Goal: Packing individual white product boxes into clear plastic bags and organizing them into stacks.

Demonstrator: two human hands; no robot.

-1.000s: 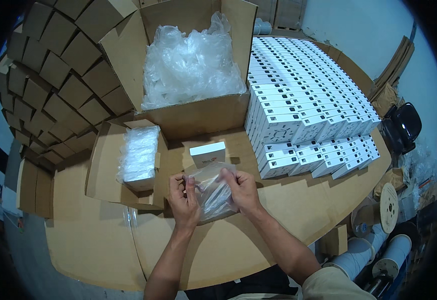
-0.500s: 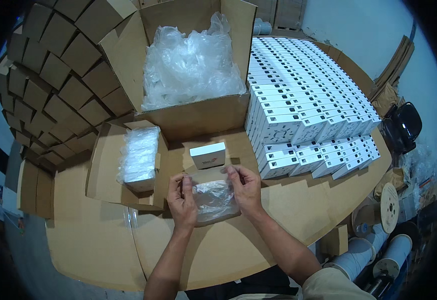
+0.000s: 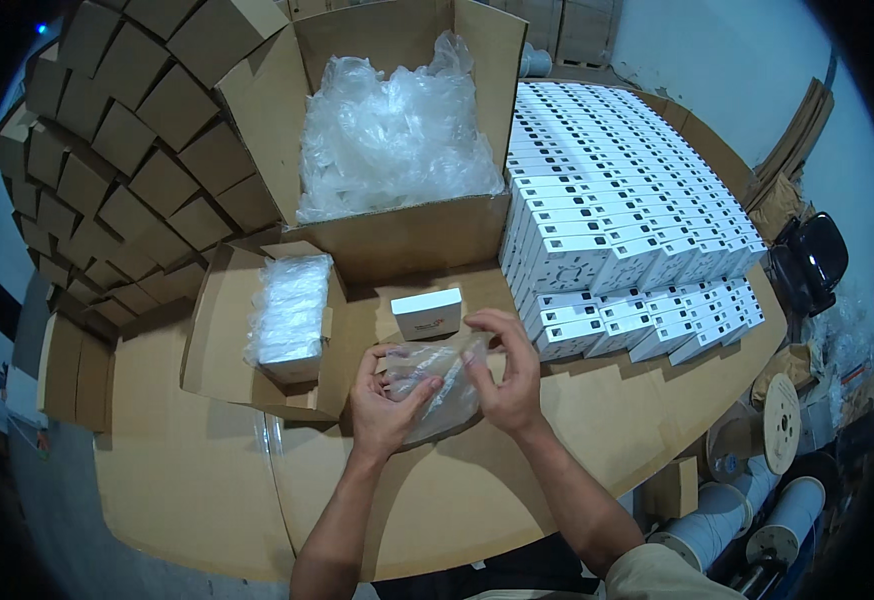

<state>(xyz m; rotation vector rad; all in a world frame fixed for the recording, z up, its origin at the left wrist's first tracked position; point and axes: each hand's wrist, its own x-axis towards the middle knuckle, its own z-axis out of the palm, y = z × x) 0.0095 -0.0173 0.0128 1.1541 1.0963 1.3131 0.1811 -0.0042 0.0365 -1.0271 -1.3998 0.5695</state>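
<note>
A clear plastic bag (image 3: 445, 395), just in front of a white box (image 3: 427, 312), is pinched by the left hand (image 3: 382, 408), partly hidden behind it. Whether it is gripped by the right hand (image 3: 513, 385) cannot be told.

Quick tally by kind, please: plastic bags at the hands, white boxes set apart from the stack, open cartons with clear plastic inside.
Clear thin plastic bag: 1
Flat white rectangular box: 1
Open brown cardboard cartons, one large carton and one small carton: 2
Total: 4
</note>
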